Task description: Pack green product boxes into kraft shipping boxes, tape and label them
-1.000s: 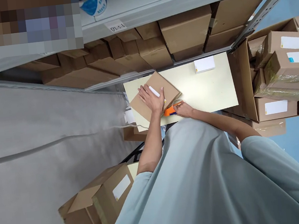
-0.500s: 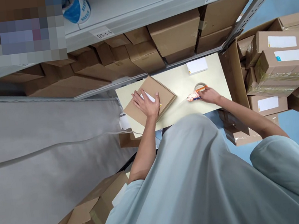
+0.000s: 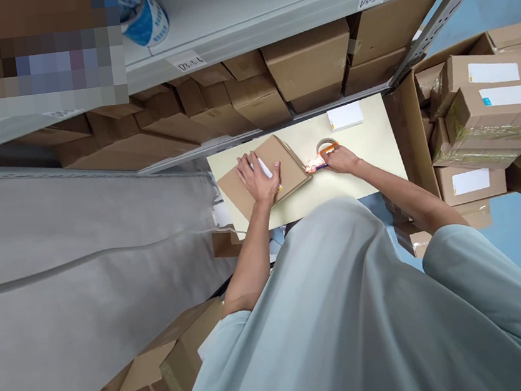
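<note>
A flat brown cardboard box (image 3: 285, 164) with a white label lies tilted on the pale yellow table (image 3: 370, 164). My left hand (image 3: 259, 180) rests flat on the box with its fingers spread, pressing it down. My right hand (image 3: 341, 160) grips an orange tape dispenser (image 3: 320, 156) at the box's right edge, its roll of tape standing just above the hand.
A small white box (image 3: 345, 115) lies at the table's far edge. Brown cartons (image 3: 306, 58) fill the metal shelf behind. More labelled cartons (image 3: 481, 114) are stacked at the right. An open carton (image 3: 163, 376) sits on the floor at the lower left. A tape roll (image 3: 143, 14) stands on the upper shelf.
My right hand swung the tape dispenser out to the right over the table, then brought it back to the box's right edge. My left hand stayed on the box.
</note>
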Demonstrator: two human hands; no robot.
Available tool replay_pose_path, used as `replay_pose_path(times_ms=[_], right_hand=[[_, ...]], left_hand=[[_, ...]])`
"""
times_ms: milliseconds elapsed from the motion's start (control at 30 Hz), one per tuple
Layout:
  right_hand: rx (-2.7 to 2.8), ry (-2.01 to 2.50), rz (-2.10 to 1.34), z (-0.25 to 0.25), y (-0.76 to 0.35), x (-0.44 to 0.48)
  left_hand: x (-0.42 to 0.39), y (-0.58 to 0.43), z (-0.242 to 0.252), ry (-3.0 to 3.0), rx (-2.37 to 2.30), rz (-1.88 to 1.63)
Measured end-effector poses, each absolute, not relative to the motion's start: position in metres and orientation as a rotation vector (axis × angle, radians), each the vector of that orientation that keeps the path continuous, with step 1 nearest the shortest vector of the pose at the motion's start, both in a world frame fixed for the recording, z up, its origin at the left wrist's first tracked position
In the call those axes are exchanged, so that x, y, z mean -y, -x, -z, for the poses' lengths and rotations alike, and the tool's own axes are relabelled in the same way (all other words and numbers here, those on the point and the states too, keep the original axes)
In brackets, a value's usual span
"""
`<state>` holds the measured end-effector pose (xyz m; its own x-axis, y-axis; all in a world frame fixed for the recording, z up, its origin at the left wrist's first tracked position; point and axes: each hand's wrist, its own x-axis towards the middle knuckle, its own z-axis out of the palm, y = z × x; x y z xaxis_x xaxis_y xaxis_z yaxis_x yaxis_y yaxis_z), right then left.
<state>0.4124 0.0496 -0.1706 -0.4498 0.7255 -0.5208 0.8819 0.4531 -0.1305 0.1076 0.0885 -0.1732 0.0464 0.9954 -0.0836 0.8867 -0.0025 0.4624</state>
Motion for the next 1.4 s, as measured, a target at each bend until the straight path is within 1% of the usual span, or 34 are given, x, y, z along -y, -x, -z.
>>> replay_pose_path(times_ms=[200,300,400,533,667,800,867,967,1100,1233,1400], right_hand=[[-2.507,-1.135,0.675,0.183,-0.334,0.005],[-2.552,-1.119,0.713,0.188,-0.301,0.021],[-2.563,-1.11,0.726,0.191,-0.296,0.029],[-2.593,-1.057,0.745,0.193,-0.314,0.036],[-2.421,-1.202,0.694,0.189,-0.373,0.033],[-2.276,-1.36,0.512,0.175,-0.46,0.012],[-2.27,-1.382,0.43,0.167,-0.482,-0.004],[-2.257,-1.448,0.408,0.163,-0.463,-0.031],[-2.274,-1.481,0.556,0.17,-0.39,-0.051],[-2.273,-1.561,0.635,0.18,-0.353,-0.037],[-2.145,-1.828,0.688,0.183,-0.347,-0.006]], left_hand=[[-0.087,-0.132,0.178,-2.072,-1.628,-0.417],[-0.074,-0.146,0.18,-2.138,-1.518,-0.412],[-0.063,-0.149,0.181,-2.181,-1.465,-0.411],[-0.059,-0.149,0.185,-2.2,-1.507,-0.426],[-0.058,-0.149,0.188,-2.191,-1.504,-0.428],[-0.059,-0.148,0.188,-2.162,-1.482,-0.419],[-0.058,-0.149,0.187,-2.159,-1.468,-0.423],[-0.051,-0.149,0.185,-2.203,-1.384,-0.404],[-0.04,-0.146,0.183,-2.267,-1.279,-0.384],[-0.037,-0.141,0.184,-2.253,-1.315,-0.391],[-0.039,-0.14,0.19,-2.227,-1.321,-0.382]])
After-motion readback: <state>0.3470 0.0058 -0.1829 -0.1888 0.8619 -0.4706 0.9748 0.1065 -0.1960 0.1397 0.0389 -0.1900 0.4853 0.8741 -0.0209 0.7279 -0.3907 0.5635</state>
